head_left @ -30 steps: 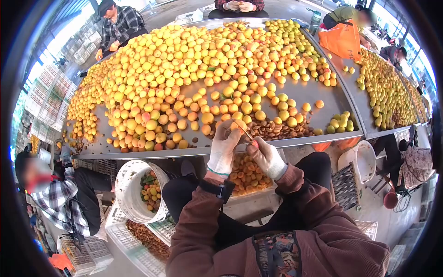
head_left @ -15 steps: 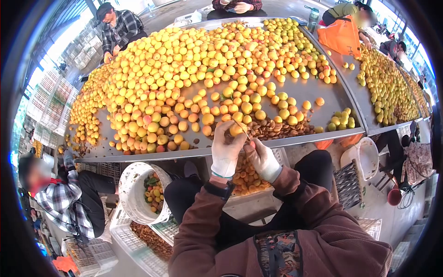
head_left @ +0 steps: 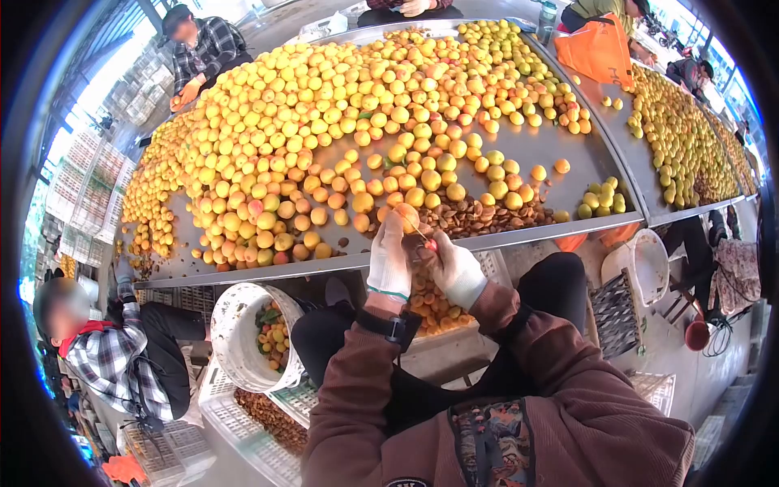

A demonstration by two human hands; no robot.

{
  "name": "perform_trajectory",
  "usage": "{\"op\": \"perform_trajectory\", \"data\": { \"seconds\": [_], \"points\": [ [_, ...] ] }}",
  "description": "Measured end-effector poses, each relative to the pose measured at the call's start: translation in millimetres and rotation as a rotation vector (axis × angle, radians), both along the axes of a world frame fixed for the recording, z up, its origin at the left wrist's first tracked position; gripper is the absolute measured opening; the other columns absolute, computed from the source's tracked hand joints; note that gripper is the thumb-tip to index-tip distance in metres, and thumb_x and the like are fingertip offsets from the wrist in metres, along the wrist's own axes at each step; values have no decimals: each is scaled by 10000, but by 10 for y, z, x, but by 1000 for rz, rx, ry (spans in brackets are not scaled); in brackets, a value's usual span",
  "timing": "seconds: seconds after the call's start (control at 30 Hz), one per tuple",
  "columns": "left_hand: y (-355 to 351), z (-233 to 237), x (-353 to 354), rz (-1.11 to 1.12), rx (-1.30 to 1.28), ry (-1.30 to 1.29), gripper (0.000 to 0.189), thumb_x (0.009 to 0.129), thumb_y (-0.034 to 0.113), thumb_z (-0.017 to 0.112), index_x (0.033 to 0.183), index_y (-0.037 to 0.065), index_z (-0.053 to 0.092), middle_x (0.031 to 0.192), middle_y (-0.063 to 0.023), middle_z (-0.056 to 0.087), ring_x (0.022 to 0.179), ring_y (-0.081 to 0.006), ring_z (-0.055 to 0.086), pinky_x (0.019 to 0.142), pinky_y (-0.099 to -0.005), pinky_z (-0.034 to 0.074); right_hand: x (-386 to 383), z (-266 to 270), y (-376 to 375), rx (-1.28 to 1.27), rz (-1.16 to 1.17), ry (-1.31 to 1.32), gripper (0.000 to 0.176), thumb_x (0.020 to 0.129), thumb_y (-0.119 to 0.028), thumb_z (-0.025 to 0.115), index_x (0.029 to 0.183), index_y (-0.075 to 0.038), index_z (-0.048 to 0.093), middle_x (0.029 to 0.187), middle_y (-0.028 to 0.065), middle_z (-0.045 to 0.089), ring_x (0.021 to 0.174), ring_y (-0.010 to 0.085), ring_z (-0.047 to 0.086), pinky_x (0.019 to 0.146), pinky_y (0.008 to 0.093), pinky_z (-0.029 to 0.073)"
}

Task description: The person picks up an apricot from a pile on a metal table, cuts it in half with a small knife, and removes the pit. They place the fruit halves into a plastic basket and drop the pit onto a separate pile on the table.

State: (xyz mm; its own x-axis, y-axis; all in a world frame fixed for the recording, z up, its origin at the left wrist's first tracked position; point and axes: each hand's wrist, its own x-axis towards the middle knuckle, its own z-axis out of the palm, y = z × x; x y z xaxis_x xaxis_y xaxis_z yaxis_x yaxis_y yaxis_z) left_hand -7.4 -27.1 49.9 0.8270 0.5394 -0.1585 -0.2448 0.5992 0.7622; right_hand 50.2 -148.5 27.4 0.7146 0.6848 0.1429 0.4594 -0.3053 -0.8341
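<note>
In my gloved left hand (head_left: 389,261) I hold an apricot (head_left: 406,217) above the table's front edge, fingers closed around it. My gloved right hand (head_left: 458,274) is closed on a small tool with a red end (head_left: 431,243). A thin shaft or blade runs from it toward the apricot; its exact kind is too small to tell. Just beyond my hands lie brown apricot pits (head_left: 487,221) and loose whole apricots on the metal table (head_left: 560,188). Below my hands, between my knees, a crate holds orange apricot halves (head_left: 430,307), partly hidden by my hands.
A large apricot heap (head_left: 284,130) covers much of the table. A white bucket (head_left: 230,329) with apricots stands left of my knee, above a crate of pits (head_left: 272,418). Another white bucket (head_left: 637,264) is at right. Co-workers sit around; an orange bag (head_left: 596,53) lies on the far right.
My left hand has turned the apricot, which now sits higher on its fingertips. The right hand has shifted slightly left and down with the tool. The view has moved a little.
</note>
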Motion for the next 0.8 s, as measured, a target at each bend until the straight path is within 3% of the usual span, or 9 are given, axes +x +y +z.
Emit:
{"op": "perform_trajectory", "data": {
  "seconds": [0.1, 0.17, 0.2, 0.27, 0.37, 0.5, 0.6, 0.7, 0.8],
  "points": [
    [50, -124, -69, -36, 157, -83, 386, 1002, 365, 457, 1144, 17, 545, 1019, -91, 640, 828, -155, 625, 694, -285, 516, 21, -65, -10, -33, 6, -97, 263, 934, -192, 527, 1099, -4, 444, 721, 276, 575, 751, 467, 593, 580, 484, 456],
    [126, -359, -129, 133, 1244, 324, 410, 999, 376, 452, 1178, 20, 550, 1044, -105, 649, 866, -162, 635, 700, -288, 511, 29, -43, -19, -83, 17, -159, 233, 939, -260, 508, 1005, -46, 443, 677, 222, 604, 687, 442, 604, 566, 508, 467],
    [71, -201, -135, 135, 1243, 324, 410, 999, 376, 452, 1178, 20, 550, 1044, -105, 649, 866, -162, 635, 700, -288, 511, 32, -65, -19, -84, 18, -161, 233, 939, -260, 508, 1005, -46, 443, 677, 222, 604, 687, 442, 604, 566, 508, 467],
    [-41, 85, -141, -25, 88, 51, 399, 985, 325, 470, 1217, 7, 538, 1023, -90, 649, 883, -152, 633, 709, -289, 499, 27, -105, 1, 11, 40, -133, 221, 943, -253, 501, 982, -43, 446, 687, 232, 604, 697, 447, 604, 557, 508, 455],
    [117, -97, -3, 32, -67, 255, 375, 966, 280, 490, 1207, -3, 539, 998, -76, 641, 861, -134, 620, 719, -275, 488, -20, -26, 6, 42, 35, -4, 252, 949, -271, 509, 949, -21, 475, 716, 246, 599, 705, 452, 591, 577, 468, 462],
    [199, -175, 6, 81, 241, 183, 352, 940, 220, 550, 1200, -16, 535, 965, -58, 628, 852, -116, 600, 742, -252, 480, -33, 33, 10, 125, 51, 164, 301, 964, -304, 515, 939, -4, 517, 736, 195, 584, 691, 343, 596, 636, 381, 468],
    [138, -4, 101, 83, 311, -102, 365, 873, 51, 617, 1212, -38, 514, 1002, -41, 605, 898, -103, 575, 793, -239, 470, 18, 28, -24, 280, 133, 452, 345, 989, -347, 493, 981, -6, 543, 780, 59, 504, 775, 120, 454, 713, 298, 442],
    [59, 141, 24, 76, 621, -74, 317, 885, 43, 603, 1181, -31, 518, 1033, -31, 600, 955, -104, 561, 806, -243, 472, 13, 74, -48, 316, 171, 460, 326, 989, -339, 495, 975, -16, 537, 769, 91, 518, 745, 142, 460, 701, 303, 446],
    [13, 172, 29, 71, 467, -77, 296, 906, 69, 570, 1193, -3, 559, 973, -30, 594, 896, -106, 548, 772, -233, 451, -49, 76, -1, 291, 75, 251, 311, 990, -334, 490, 964, -27, 527, 756, 151, 563, 696, 234, 554, 669, 334, 464]
  ]
}}
